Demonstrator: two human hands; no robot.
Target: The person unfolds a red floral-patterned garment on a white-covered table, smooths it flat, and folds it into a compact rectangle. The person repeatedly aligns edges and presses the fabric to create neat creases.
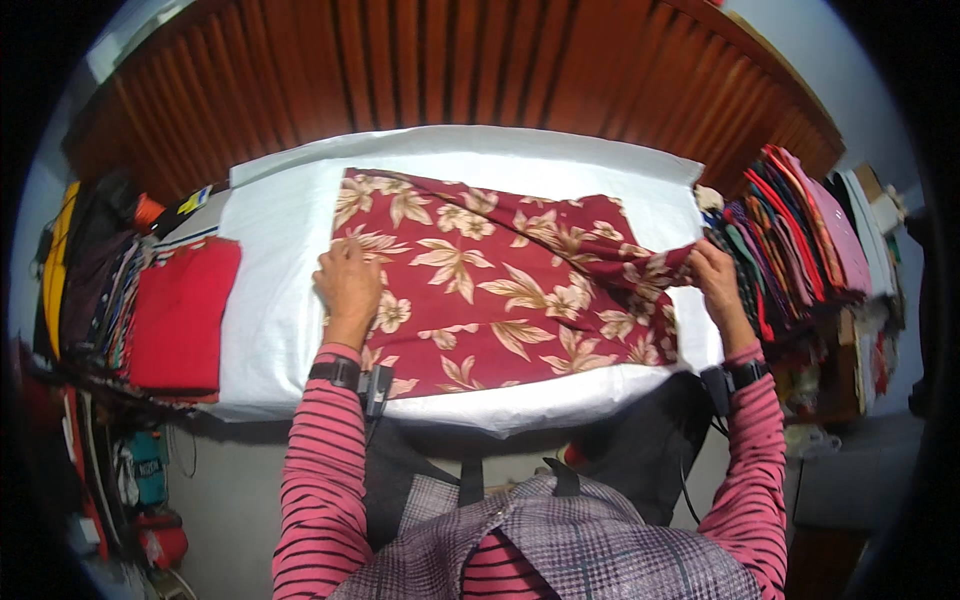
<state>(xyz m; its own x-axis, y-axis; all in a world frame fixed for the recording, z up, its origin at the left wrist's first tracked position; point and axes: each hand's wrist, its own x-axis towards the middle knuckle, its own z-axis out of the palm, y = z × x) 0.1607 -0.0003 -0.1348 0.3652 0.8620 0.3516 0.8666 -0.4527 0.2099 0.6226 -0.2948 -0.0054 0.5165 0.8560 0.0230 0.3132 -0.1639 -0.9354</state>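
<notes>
A maroon cloth (465,307) printed with beige flowers and leaves lies spread over a white sheet (277,315) in front of me. A diagonal fold or edge runs across it from the upper left, and the right part is bunched up. My right hand (712,271) pinches the gathered right end, raising it a little off the sheet. At the cloth's left edge, my left hand (349,279) rests with curled fingers. Its fingertips are partly hidden, so whether they grip the fabric or only press on it is unclear.
A red folded cloth (184,319) lies at the left beside a row of folded fabrics (105,300). More folded fabrics (795,232) stand at the right. Behind the sheet rises a brown slatted wooden panel (465,67). A cable (686,487) hangs near my right arm.
</notes>
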